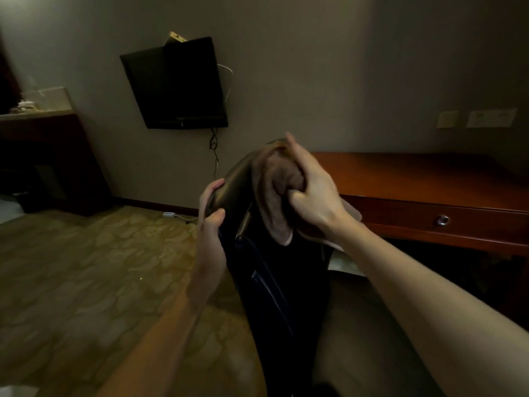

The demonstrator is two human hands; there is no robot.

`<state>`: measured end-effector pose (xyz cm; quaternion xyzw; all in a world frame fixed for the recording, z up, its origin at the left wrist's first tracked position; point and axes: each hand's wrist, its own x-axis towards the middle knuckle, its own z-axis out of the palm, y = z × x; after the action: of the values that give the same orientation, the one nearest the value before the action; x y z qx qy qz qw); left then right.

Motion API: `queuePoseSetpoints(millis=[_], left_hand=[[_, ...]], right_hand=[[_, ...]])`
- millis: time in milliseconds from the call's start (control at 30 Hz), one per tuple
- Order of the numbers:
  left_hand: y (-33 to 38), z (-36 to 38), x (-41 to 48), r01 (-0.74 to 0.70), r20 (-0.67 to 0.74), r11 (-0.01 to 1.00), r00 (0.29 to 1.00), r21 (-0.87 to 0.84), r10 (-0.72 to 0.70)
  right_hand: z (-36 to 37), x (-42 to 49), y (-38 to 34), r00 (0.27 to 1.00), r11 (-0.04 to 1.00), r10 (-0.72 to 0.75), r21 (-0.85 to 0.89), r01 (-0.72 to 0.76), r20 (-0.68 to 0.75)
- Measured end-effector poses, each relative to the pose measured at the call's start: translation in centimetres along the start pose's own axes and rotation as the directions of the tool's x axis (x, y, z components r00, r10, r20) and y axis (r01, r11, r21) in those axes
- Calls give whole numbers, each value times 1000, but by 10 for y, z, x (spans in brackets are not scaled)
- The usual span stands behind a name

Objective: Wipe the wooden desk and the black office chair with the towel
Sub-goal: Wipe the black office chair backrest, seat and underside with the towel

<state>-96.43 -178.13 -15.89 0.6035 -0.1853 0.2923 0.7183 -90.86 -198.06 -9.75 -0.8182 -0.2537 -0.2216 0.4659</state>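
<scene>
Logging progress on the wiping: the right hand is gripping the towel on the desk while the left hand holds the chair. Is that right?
Not quite. The head view shows the right hand gripping the towel against the top of the chair back, not on the desk, which stands behind. The left hand does hold the chair.

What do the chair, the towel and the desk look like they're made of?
Chair: black leather or vinyl, going by its smooth sheen. Towel: soft terry cloth, fuzzy and bunched. Desk: reddish wood with glossy varnish; solid or veneer, cannot tell.
</scene>
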Motion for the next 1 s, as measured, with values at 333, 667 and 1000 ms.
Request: queuePoseSetpoints(millis=[333,667,1000], left_hand=[[-44,-24,54,153,14,984,988,-87,-152],[-72,-26,100,206,-52,978,977,-12,-206],[-128,10,89,441,-618,878,747,187,-244]], right_hand=[[75,-134,142,956,964,249,-134,-229,156],[31,-126,158,905,917,373,-65,-393,-202],[108,-14,143,974,980,38,-182,-80,-223]])
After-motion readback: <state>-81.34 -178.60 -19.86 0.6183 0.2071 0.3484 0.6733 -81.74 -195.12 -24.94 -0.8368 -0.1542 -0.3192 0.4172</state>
